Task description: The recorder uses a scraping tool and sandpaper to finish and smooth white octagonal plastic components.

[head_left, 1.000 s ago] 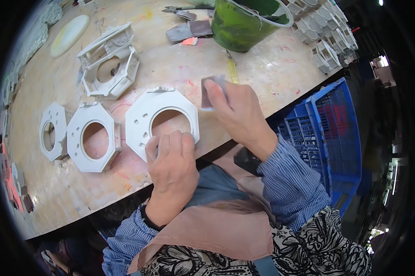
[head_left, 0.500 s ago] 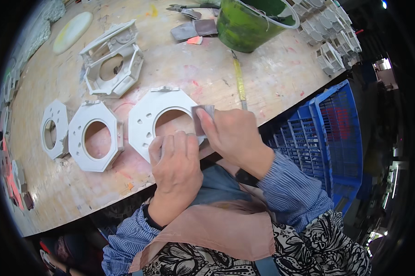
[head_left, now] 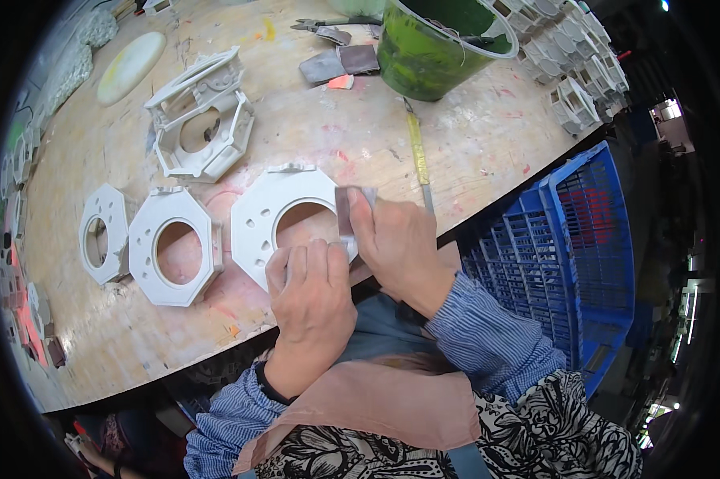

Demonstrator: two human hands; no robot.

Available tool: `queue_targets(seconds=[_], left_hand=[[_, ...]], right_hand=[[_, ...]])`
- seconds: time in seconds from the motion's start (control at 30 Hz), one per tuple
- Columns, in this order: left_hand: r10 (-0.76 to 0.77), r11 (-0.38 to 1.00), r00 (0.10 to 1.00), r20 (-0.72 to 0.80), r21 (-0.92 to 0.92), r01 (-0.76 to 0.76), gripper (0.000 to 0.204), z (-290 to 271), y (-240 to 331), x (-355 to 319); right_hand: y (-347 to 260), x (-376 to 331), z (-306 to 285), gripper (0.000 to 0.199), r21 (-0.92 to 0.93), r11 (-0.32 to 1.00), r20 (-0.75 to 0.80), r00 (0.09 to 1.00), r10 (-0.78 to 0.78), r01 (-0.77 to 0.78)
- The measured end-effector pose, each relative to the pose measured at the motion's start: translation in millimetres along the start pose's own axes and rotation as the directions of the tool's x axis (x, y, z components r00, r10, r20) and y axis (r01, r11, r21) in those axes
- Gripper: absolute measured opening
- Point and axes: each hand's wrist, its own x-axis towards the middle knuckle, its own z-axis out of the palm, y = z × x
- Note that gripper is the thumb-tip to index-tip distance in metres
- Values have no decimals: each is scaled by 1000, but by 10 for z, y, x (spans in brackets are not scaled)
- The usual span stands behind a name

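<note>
Bucket (head_left: 432,48) and octagonal rings (head_left: 172,247) crowd table (head_left: 471,144)

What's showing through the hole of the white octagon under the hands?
Through the white octagon's hole, bare pink-stained tabletop. The near edge is covered by the left hand and the right hand.

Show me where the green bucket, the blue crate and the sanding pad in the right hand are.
green bucket (head_left: 424,60), head view, its outer side wall
blue crate (head_left: 591,231), head view, its slatted wall
sanding pad (head_left: 345,211), head view, its grey face

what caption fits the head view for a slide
Left hand steadies a white octagonal ring plate on the workbench while the right hand presses a sandpaper piece to it.
</note>
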Motion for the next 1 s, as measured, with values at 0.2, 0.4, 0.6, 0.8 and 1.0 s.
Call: queue_targets(seconds=[0.2, 0.4, 0.6, 0.8, 1.0], left_hand=[[-24, 999, 999, 21, -21, 25, 15, -8, 3, -23], [7, 1000, 1000, -27, 8, -7, 13, 33, -6, -12], [4, 1000, 999, -45, 31, -3, 12, 79, 7, 3], [-5, 1000, 1000, -30, 17, 5, 12, 65, -12, -28], [-6, 999, 1000, -12, 41, 7, 11, 11, 0, -44]], right_hand=[[-93, -46, -69, 44, -124, 992, 27, 999, -19, 22], [-85, 179, -54, 44, -128, 991, 37, 998, -41, 45], [-87, -21, -183, 45, -159, 987, 152, 988, 41, -17], [-137, 89, -135, 38, -290, 954, 100, 994, -44, 72], [-52, 266, -79, 40, -199, 979, 66, 997, -33, 45]])
